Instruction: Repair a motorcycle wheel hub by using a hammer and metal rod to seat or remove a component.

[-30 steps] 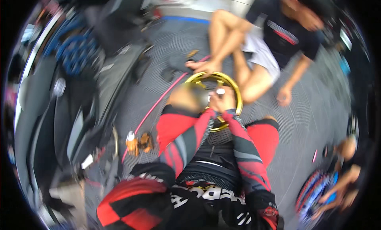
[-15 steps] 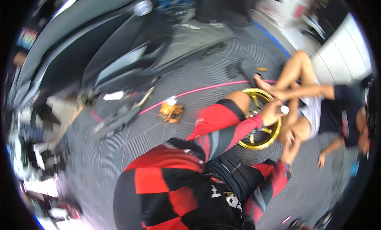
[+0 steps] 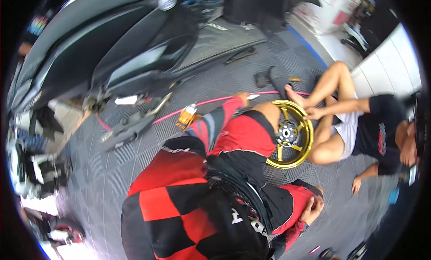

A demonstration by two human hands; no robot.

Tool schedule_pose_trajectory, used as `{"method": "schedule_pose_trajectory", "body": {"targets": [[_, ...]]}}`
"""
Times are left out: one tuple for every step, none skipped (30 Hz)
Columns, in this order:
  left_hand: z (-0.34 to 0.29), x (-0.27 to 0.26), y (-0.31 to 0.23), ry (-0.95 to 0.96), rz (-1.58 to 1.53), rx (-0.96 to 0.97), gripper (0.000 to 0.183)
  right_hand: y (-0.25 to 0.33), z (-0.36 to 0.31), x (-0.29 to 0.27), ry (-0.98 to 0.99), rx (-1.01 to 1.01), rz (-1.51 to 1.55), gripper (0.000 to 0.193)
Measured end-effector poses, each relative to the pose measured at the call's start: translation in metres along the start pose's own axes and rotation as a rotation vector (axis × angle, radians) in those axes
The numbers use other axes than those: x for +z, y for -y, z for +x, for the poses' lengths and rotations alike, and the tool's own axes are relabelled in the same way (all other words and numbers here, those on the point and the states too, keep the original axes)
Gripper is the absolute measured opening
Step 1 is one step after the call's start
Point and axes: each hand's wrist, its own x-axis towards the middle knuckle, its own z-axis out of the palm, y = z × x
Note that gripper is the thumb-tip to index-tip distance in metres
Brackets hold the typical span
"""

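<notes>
A gold wheel rim [image 3: 307, 148] with a dark hub lies on the floor beside my left knee. My left hand [image 3: 241, 98] reaches past that knee, low over the floor by a pink hose [image 3: 209, 103]. Its fingers are closed around a small whitish thing [image 3: 255, 97] that pokes out to the right; its kind is unclear. My right hand [image 3: 313, 209] rests on my right knee, holding nothing, fingers apart. A co-worker sits at the right, one hand [image 3: 314, 113] touching the rim's edge. Left of my left arm lies an orange-and-white item [image 3: 185, 118].
A dark scooter [image 3: 130, 49] stands across the upper left. A black curved part [image 3: 128, 133] lies below it on the grey patterned floor mat [image 3: 107, 179]. A dark sandal [image 3: 279, 78] sits near the co-worker's foot. White sacks [image 3: 323, 13] stand at the upper right.
My left hand has moved left and away from above the rim, down toward the hose. My right hand has drawn back from near the co-worker's knee onto my right knee.
</notes>
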Motion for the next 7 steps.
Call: {"method": "schedule_pose_trajectory", "body": {"targets": [[0.010,0.007,0.040,0.032,0.104,-0.026,0.037,0.010,0.004,0.000,0.034,-0.053,-0.018,0.022],[0.023,0.013,0.056,0.016,0.111,0.010,0.036,0.006,0.000,-0.003,0.039,-0.009,-0.036,0.024],[0.033,0.017,0.068,-0.008,0.131,-0.056,0.039,0.009,-0.004,-0.007,0.001,0.045,-0.056,0.024],[0.046,0.015,0.073,0.034,0.157,-0.043,0.041,0.013,-0.006,-0.012,-0.005,0.055,-0.075,0.024],[0.058,0.016,0.061,0.081,0.232,-0.080,0.045,0.016,-0.013,-0.019,-0.010,0.086,-0.112,0.024],[0.068,0.011,0.062,0.135,0.256,-0.075,0.052,0.020,-0.020,-0.025,-0.033,0.121,-0.122,0.024],[0.073,0.004,0.071,0.153,0.351,-0.015,0.056,0.023,-0.020,-0.026,-0.046,0.142,-0.125,0.024]]}}
